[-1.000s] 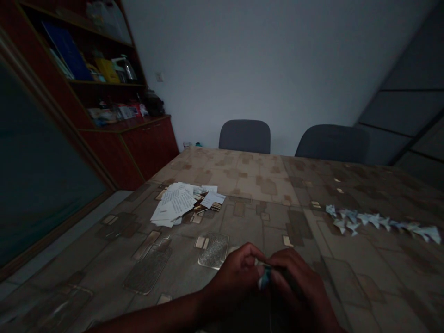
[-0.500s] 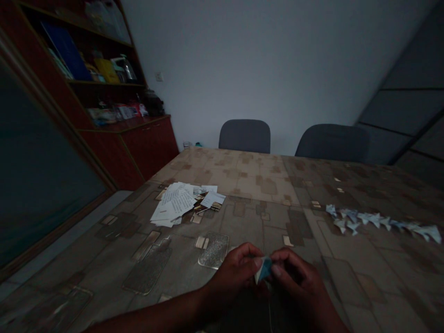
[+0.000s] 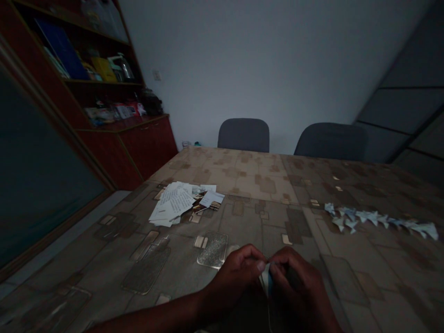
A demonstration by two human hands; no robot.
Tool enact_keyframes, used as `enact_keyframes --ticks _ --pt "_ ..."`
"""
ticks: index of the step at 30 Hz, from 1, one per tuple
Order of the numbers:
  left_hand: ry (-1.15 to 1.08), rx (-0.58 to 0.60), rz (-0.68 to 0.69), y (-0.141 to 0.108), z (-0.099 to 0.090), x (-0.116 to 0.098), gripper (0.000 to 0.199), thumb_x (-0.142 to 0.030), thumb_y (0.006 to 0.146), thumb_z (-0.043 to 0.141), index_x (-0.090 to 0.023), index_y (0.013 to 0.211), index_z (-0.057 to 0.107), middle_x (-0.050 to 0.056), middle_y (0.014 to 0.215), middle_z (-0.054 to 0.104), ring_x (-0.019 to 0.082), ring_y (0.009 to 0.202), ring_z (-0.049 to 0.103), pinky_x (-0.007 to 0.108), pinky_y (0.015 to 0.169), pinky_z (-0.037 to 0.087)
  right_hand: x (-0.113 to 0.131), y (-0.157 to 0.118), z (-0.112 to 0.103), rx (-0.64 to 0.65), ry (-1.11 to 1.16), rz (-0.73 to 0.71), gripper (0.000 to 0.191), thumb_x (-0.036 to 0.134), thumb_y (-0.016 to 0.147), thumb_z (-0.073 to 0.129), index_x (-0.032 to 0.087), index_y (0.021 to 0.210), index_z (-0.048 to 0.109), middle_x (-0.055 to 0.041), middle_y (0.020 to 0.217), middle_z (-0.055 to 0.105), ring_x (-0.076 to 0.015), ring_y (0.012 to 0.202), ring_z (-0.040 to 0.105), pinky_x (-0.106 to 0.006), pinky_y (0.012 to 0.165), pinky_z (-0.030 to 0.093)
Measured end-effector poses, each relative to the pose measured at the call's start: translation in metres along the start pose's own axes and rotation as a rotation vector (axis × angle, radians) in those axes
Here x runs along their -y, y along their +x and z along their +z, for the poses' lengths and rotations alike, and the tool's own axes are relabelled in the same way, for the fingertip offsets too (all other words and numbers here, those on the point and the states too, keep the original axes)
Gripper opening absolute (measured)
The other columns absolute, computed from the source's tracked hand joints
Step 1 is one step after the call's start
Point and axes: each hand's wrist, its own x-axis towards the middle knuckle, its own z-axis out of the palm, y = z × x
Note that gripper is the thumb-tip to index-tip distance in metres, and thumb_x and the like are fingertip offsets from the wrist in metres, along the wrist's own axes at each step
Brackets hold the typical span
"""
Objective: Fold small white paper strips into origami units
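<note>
A small folded piece of paper, white and blue, is pinched between my two hands near the table's front edge. My left hand grips its left side with thumb and forefinger. On the other side my right hand pinches the paper's upper right, hiding part of it. To the left lies a loose pile of printed paper pieces, some with pictures. Over on the right, several small folded paper shapes with pointed ends lie in a row.
The table wears a brown patterned cover. Two grey chairs stand behind its far edge, one more to the right. A red cabinet with filled shelves stands at the back left, against a pale wall.
The folded paper has turned in my fingers; less of its blue face shows and a white face now points down. My right fingers have closed further over its top.
</note>
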Motion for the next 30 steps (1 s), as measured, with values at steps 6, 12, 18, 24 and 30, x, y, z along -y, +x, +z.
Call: enact_keyframes --ticks 6,12,18,24,30 --pt "0.026 0.006 0.041 -0.0018 0.0006 -0.0032 0.037 -0.05 0.082 0.063 -0.015 0.087 0.055 -0.001 0.068 0.058 0.012 0.058 0.055 0.023 0.057 0.041 0.0011 -0.0007 0.0011 0.003 0.004 -0.013 0.021 0.026 0.09 0.049 0.021 0.071 0.057 0.001 0.064 0.059 -0.0144 0.056 0.058 -0.023 0.051 0.046" --pt "0.085 -0.022 0.068 -0.0037 0.0011 -0.0055 0.033 -0.046 0.082 0.064 -0.015 0.09 0.057 -0.002 0.066 0.055 0.012 0.063 0.053 0.022 0.059 0.038 -0.0006 -0.0022 0.0012 0.003 0.006 -0.015 0.018 0.026 0.09 0.05 0.021 0.075 0.06 0.0001 0.067 0.061 -0.0153 0.059 0.06 -0.024 0.053 0.046" --pt "0.088 -0.019 0.068 -0.0029 0.0021 -0.0054 0.029 -0.043 0.083 0.063 -0.015 0.084 0.055 -0.002 0.067 0.056 0.011 0.06 0.052 0.022 0.058 0.038 0.0016 -0.0015 0.0 0.026 0.03 -0.05 0.019 0.027 0.093 0.049 0.021 0.077 0.06 -0.0003 0.069 0.061 -0.0154 0.061 0.06 -0.024 0.054 0.046" --pt "0.16 -0.035 0.087 -0.0041 -0.0012 -0.001 0.023 -0.037 0.086 0.061 -0.015 0.089 0.057 -0.001 0.072 0.057 0.013 0.066 0.054 0.023 0.06 0.04 -0.0001 -0.0023 0.0005 0.042 0.039 -0.051 0.017 0.027 0.093 0.05 0.022 0.079 0.059 0.0001 0.072 0.061 -0.0154 0.063 0.06 -0.024 0.055 0.046" --pt "0.171 -0.044 0.106 -0.0057 0.0008 -0.0028 0.021 -0.035 0.087 0.058 -0.014 0.09 0.057 0.001 0.075 0.059 0.014 0.068 0.055 0.024 0.062 0.04 0.0019 -0.0025 -0.0015 0.047 0.042 -0.111 0.013 0.022 0.093 0.048 0.022 0.087 0.059 -0.0009 0.075 0.061 -0.0156 0.066 0.061 -0.024 0.057 0.048"
